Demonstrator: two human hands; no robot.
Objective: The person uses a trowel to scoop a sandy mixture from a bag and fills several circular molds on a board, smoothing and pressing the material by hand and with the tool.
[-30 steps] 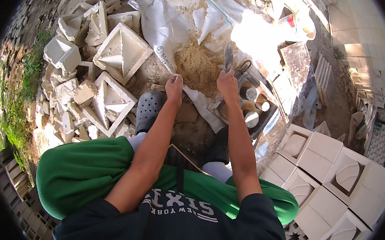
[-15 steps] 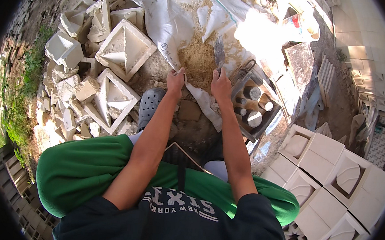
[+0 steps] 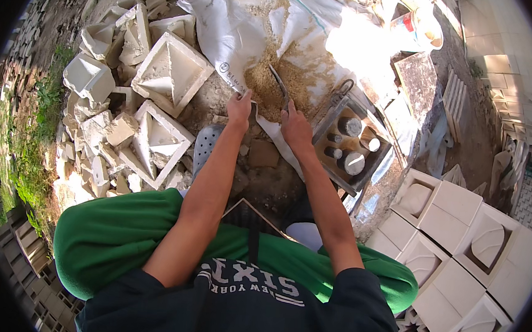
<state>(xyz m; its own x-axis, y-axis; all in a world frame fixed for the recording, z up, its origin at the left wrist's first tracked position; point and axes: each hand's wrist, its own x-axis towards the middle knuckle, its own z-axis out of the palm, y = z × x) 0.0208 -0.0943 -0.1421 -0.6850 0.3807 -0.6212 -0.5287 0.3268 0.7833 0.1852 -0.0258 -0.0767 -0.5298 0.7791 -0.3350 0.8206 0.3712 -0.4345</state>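
Observation:
My left hand (image 3: 239, 110) is closed on the edge of a white woven sack (image 3: 221, 30) spread on the ground. On the sack lies loose, tan, sand-like material (image 3: 261, 79). In my right hand (image 3: 296, 128) I grip a trowel (image 3: 278, 80), its narrow dark blade turned nearly edge-on and slanting up to the left over the material. The handle is mostly hidden by my fingers. Just right of that hand sits a dark metal mould frame (image 3: 358, 186) with several round cores (image 3: 352, 162) standing inside it.
Broken pale concrete blocks (image 3: 172, 73) are heaped on the left. Patterned cream blocks (image 3: 442, 206) stand in rows at the lower right. A white bucket (image 3: 428, 32) is at the far right, near a flat board (image 3: 415, 82). My grey clog (image 3: 206, 144) rests beside the sack.
The trowel blade has swung left and rolled from flat-on to nearly edge-on. My right hand has shifted slightly left and nearer, while my left hand still holds the sack's edge.

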